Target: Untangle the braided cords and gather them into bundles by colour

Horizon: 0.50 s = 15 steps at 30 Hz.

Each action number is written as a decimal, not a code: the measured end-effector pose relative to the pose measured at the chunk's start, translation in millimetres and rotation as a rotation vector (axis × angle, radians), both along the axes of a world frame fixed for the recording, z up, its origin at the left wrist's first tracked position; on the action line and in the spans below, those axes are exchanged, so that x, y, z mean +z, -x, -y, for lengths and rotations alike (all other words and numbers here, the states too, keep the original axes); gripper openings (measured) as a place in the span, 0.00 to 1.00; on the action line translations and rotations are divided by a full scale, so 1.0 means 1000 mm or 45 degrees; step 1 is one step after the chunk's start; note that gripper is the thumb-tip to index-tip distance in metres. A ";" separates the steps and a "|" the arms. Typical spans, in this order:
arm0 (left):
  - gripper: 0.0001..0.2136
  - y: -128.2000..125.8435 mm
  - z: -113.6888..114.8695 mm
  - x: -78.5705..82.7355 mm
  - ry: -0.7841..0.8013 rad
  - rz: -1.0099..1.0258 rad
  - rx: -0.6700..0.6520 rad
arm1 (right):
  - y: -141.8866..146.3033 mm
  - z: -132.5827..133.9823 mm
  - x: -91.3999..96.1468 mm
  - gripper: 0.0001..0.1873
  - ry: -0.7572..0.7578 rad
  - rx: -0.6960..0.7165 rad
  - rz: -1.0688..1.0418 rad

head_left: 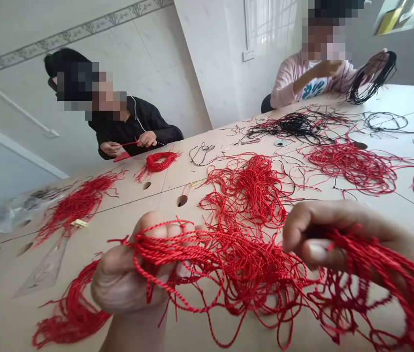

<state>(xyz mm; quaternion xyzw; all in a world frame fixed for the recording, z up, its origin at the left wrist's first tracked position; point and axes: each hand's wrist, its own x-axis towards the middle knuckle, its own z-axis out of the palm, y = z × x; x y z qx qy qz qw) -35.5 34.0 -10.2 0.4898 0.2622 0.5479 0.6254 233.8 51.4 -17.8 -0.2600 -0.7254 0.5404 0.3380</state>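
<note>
My left hand [119, 278] is closed around a looped bunch of twisted red cord [177, 249], held up in front of me. Cord ends stick out past its thumb, and loose loops hang down to the right. My right hand [339, 230] is curled with thumb and forefinger close together. Over its palm and wrist drapes another bundle of red cord [390, 264]. Between the hands lies a tangled heap of red cord [262, 269] on the table. Behind the left wrist rests a tied red hank [78, 313].
Across the table [177, 171] are red cord piles [258, 186], a black cord pile [295, 124], a red coil [161, 161] and a plastic bag [47, 264]. One person in black [141, 117] handles red cord; another in pink [287, 83] holds black cord. The tabletop has round holes [182, 201].
</note>
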 end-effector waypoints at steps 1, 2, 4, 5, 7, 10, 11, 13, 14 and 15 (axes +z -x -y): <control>0.08 0.001 0.000 0.001 0.011 -0.010 0.000 | -0.001 -0.005 -0.002 0.08 0.007 0.029 0.056; 0.07 0.002 -0.001 0.002 0.004 -0.017 0.000 | -0.001 -0.010 -0.005 0.08 0.008 0.056 0.110; 0.06 0.003 -0.001 0.002 -0.030 -0.024 0.039 | -0.003 -0.018 -0.010 0.08 0.022 0.112 0.208; 0.07 0.004 -0.001 0.002 -0.058 -0.022 0.065 | -0.003 -0.021 -0.013 0.08 0.012 0.127 0.256; 0.07 0.002 -0.002 0.004 -0.084 -0.026 0.092 | -0.003 -0.025 -0.017 0.10 -0.089 0.083 0.357; 0.04 -0.005 -0.003 0.010 -0.091 -0.043 0.098 | 0.002 -0.030 -0.023 0.13 -0.230 -0.020 0.507; 0.03 -0.009 -0.003 0.012 -0.089 -0.046 0.120 | 0.006 -0.032 -0.025 0.15 -0.194 -0.010 0.540; 0.03 -0.013 -0.002 0.016 -0.098 -0.051 0.185 | 0.015 -0.033 -0.030 0.19 -0.033 0.080 0.560; 0.03 -0.014 -0.001 0.016 -0.106 -0.050 0.213 | 0.020 -0.033 -0.033 0.21 0.060 0.134 0.562; 0.03 -0.015 0.000 0.016 -0.113 -0.057 0.231 | 0.025 -0.032 -0.036 0.23 0.152 0.185 0.556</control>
